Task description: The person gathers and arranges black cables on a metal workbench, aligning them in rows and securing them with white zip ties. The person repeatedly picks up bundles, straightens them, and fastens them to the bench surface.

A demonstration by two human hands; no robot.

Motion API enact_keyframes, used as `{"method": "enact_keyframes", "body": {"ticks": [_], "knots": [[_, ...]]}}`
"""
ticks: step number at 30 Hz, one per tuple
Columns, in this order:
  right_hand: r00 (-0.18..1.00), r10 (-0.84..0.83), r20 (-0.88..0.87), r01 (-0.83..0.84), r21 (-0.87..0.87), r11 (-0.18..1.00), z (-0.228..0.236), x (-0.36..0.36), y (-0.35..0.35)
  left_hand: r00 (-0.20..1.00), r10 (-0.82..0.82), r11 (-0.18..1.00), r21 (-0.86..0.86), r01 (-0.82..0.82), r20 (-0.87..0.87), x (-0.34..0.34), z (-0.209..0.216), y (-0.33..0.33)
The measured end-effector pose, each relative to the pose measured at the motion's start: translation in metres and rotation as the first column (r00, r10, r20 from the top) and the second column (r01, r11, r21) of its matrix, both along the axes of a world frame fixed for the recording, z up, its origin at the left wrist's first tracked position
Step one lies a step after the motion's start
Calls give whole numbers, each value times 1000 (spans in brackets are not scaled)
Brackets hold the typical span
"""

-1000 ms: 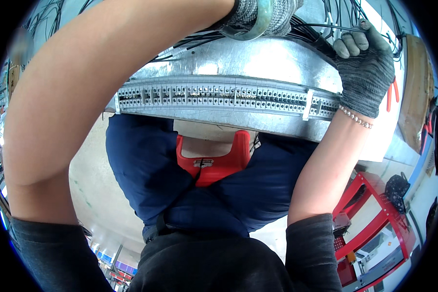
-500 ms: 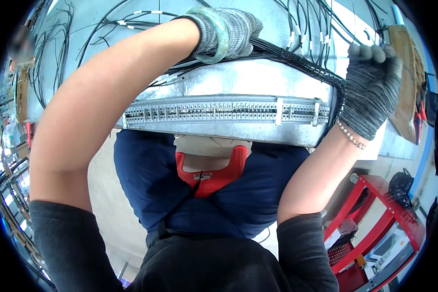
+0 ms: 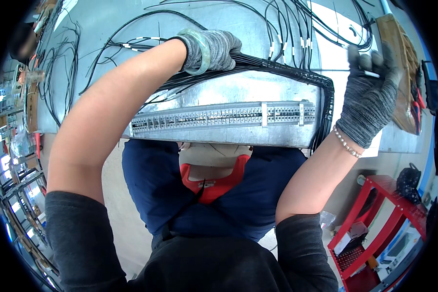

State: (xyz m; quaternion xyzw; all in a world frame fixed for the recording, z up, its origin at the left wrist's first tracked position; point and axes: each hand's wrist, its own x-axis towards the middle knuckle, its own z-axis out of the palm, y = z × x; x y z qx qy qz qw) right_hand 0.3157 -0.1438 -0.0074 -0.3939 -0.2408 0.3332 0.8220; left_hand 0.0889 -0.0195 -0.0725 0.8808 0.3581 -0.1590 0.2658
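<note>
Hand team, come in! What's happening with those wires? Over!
Grey-gloved left hand: closed on long black cable bundle. Grey-gloved right hand: half-curled, small white piece at fingers. Loose thin black wires lie beyond bundle.

Along the near edge of the table (image 3: 277, 90), a terminal strip (image 3: 219, 117), with a cable bundle (image 3: 297, 74) behind it, bending down past its right end. On the bundle, left of that bend, the left hand (image 3: 214, 50); right of the bend, the right hand (image 3: 372, 97). Farther left, loose wires (image 3: 75, 53); right of the right hand, probably a box (image 3: 399, 68); below, off the table, a cart (image 3: 396, 207).
</note>
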Motion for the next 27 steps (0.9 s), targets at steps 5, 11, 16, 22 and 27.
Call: {"method": "enact_keyframes", "body": {"ticks": [5, 11, 16, 22, 27], "knots": [[933, 275, 231, -337, 297, 893, -5, 38, -10, 1000, -19, 1000, 9, 19, -22, 3, 4, -1], [643, 692, 328, -454, -565, 689, -2, -38, -10, 999, -19, 982, -188, 14, -26, 6, 14, 8], [150, 892, 425, -315, -835, 451, -16, -42, -9, 999, -33, 977, -210, 33, 1, -3, 10, 16], [-350, 789, 505, -95, -857, 506, -43, -54, -8, 997, -74, 965, -256, 62, -37, -1, 8, 24], [-220, 902, 372, 33, -921, 388, -32, -57, -5, 996, -52, 957, -290, 28, -76, 4, 20, 18]]}}
